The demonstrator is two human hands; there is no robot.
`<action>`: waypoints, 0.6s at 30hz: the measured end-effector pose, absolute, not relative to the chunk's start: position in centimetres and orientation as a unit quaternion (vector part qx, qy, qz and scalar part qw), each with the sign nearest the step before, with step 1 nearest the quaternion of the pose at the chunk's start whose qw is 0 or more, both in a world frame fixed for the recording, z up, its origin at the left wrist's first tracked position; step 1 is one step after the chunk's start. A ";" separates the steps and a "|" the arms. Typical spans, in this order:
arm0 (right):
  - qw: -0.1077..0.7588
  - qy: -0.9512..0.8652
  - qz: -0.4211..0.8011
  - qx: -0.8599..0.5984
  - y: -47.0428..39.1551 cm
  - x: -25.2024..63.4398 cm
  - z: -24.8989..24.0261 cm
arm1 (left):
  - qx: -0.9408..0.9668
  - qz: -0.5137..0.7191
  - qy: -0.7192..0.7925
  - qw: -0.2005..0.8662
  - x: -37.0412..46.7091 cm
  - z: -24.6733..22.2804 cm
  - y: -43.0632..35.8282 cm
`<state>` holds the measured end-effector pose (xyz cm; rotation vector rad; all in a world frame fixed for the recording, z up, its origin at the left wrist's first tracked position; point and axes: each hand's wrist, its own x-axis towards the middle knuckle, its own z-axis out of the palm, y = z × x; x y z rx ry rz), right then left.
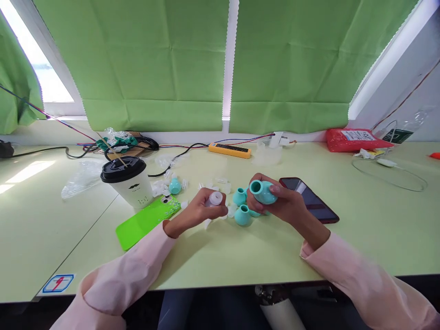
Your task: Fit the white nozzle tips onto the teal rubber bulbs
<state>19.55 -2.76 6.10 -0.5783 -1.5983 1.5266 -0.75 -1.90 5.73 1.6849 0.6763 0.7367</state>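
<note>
My left hand (202, 207) is closed round a small translucent white tube (216, 198), its round end pointing up toward me. In my right hand (280, 199) a turquoise bulb-shaped piece (264, 192) is gripped, its round opening tilted toward the left. The two hands are apart, both raised over the table. Below and between them stand more turquoise bulbs (243, 215) with their openings up, partly hidden by my right hand. Small clear plastic pieces (225, 187) lie scattered about my left hand. One further turquoise bulb (175, 185) lies farther left among clear bits.
On the left are a paper cup (132, 185) with a black lid and a lime-green phone case (146, 222). A dark phone (311, 201) lies beyond my right wrist. Farther back sit a yellow power strip (229, 150), cables and a red packet (355, 140).
</note>
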 end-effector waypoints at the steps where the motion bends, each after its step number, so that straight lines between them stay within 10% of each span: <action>1: 0.418 -0.653 0.583 -0.243 -2.7 19.8 6.5 | 0.713 0.313 0.301 0.551 -0.7 5.8 -1.7; 9: 0.501 -0.661 0.159 -0.535 -0.3 24.3 7.5 | 0.649 0.332 0.274 0.627 -0.6 4.9 -0.5; 12: 0.364 -0.633 -0.012 -0.683 1.1 26.2 6.9 | 0.671 0.351 0.318 0.571 -0.4 5.0 -0.5; 18: 0.120 -0.664 0.023 -0.738 2.3 27.8 5.8 | 0.708 0.342 0.381 0.487 -0.4 4.6 0.0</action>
